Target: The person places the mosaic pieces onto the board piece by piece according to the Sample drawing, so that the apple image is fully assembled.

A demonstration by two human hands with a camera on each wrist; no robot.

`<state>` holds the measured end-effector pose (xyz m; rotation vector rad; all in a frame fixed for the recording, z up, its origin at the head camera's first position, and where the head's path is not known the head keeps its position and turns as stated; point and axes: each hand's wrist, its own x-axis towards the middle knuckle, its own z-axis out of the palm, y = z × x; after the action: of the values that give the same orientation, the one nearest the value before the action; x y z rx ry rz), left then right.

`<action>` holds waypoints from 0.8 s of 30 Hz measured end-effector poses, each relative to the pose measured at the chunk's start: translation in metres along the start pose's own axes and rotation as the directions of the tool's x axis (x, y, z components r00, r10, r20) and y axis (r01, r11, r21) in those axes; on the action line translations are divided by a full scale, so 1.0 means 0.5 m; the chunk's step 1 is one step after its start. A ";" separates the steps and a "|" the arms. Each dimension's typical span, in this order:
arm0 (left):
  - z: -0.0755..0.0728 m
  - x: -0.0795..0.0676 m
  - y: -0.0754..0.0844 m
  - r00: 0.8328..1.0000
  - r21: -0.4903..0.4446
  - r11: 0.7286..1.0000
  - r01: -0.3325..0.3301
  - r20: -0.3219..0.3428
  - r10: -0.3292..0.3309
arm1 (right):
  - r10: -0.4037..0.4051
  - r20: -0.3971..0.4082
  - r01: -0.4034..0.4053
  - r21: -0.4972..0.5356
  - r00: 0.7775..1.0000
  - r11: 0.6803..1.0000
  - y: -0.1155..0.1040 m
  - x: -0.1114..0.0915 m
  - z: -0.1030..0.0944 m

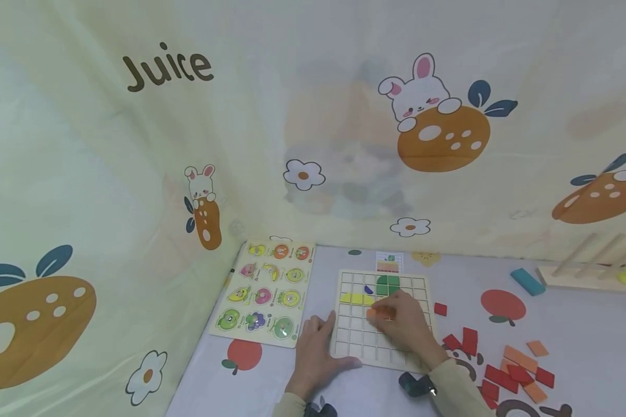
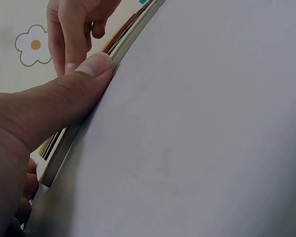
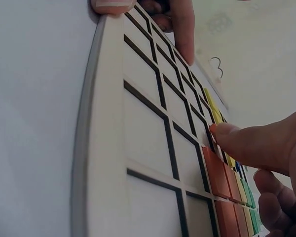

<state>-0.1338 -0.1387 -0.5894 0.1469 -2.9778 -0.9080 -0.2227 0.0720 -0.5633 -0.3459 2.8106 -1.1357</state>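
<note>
A wooden grid board (image 1: 348, 335) lies on the table, with yellow tiles (image 1: 352, 298), green pieces (image 1: 388, 284) and a small blue half-round piece (image 1: 368, 289) in its upper cells. My left hand (image 1: 313, 351) braces its near left corner, the extended thumb (image 2: 91, 69) along the near edge and the index finger (image 3: 183, 29) at the left side. Over the middle of the board, my right hand (image 1: 404, 325) pinches a small orange tile (image 3: 213, 128) between thumb and fingers. Red-orange tiles (image 3: 216, 173) sit in cells beside that thumb, partly hidden by the hand in the head view.
Loose red and orange tiles (image 1: 520, 358) lie scattered right of the board. A fruit puzzle board (image 1: 261, 292) stands to the left, and a small pattern card (image 1: 389, 262) lies behind. At far right are a teal block (image 1: 527, 282) and a pegged wooden stand (image 1: 574, 279).
</note>
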 end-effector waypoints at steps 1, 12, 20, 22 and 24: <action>0.000 0.000 0.001 1.000 0.000 1.000 0.000 0.000 0.000 | -0.001 0.000 0.001 -0.003 1.000 1.000 0.001 0.001 0.001; 0.002 0.002 -0.002 1.000 0.013 1.000 0.010 0.003 -0.010 | -0.025 -0.028 0.025 0.000 0.999 1.000 0.004 0.002 0.002; 0.003 0.003 -0.001 1.000 0.009 1.000 0.008 0.003 -0.008 | -0.004 -0.003 0.004 0.000 1.000 1.000 -0.003 0.006 0.011; 0.002 0.002 -0.001 1.000 0.010 1.000 0.011 0.003 -0.011 | 0.003 -0.005 -0.003 -0.008 1.000 1.000 -0.006 0.007 0.011; 0.001 0.002 -0.001 1.000 0.014 1.000 0.016 0.005 -0.016 | -0.002 -0.013 0.002 -0.023 1.000 1.000 -0.007 0.008 0.011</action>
<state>-0.1348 -0.1387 -0.5902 0.1689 -2.9925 -0.8910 -0.2249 0.0646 -0.5648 -0.3447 2.8371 -1.1107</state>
